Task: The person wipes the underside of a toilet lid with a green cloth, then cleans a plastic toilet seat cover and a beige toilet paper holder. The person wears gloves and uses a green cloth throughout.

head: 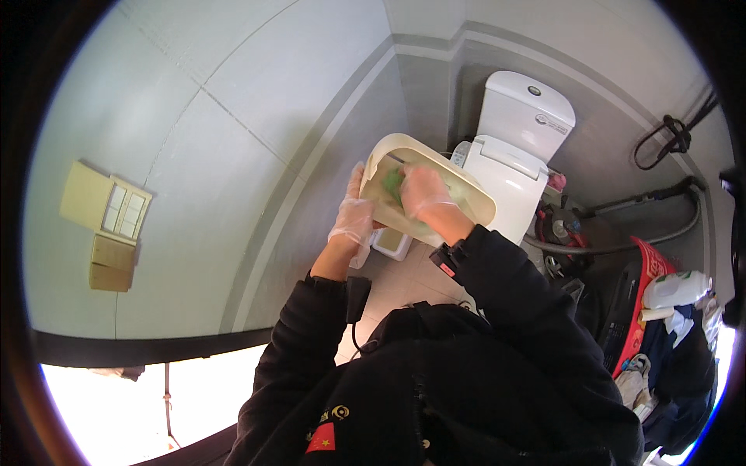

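Note:
A cream plastic bin is held up in front of me, tilted so that its open side faces me. My left hand, in a clear disposable glove, grips the bin's left side, with the fingers along its outer wall. Inside the bin, my right hand, gloved the same way, presses a green scrubbing cloth or pad near the left inner wall. The right hand is slightly blurred, and the fingers hide part of the green piece.
A white toilet stands just beyond the bin. Below the bin, a white container sits on the tiled floor. To the right are a canister vacuum cleaner with its hose, a white plastic bottle and piled clothes. A tiled wall rises at left.

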Demonstrator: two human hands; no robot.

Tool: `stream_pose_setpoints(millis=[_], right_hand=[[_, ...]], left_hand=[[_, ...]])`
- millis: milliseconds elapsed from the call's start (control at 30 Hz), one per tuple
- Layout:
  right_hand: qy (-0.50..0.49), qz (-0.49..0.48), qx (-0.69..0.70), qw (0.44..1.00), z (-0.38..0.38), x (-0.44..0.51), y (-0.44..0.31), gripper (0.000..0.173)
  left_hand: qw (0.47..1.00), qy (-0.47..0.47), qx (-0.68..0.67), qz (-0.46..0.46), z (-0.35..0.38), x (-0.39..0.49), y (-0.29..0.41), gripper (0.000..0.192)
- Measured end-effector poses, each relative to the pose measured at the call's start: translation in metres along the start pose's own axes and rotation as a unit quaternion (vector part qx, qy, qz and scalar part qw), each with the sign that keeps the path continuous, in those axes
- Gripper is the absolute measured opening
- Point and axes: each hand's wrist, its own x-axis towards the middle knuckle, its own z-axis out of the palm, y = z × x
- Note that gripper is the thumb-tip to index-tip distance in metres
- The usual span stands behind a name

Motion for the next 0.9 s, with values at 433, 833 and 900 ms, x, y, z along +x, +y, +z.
stream_pose_setpoints(millis=[433,833,900], right_hand=[[-0.057,-0.091,-0.115,0.988,-0.021,0.030,0.003,0.037],[-0.049,-0.034,-0.127,0.990,-0.019,0.010,-0.001,0.048],[-0.044,-0.067,-0.088,0.993,-0.021,0.010,-0.006,0.043]], left_hand=[[0.991,-0.071,0.089,0.071,0.022,0.012,0.022,0.081],[0.968,-0.071,0.150,0.190,0.006,0.049,-0.018,0.079],[0.892,-0.078,0.319,0.310,-0.001,0.062,-0.031,0.079]])
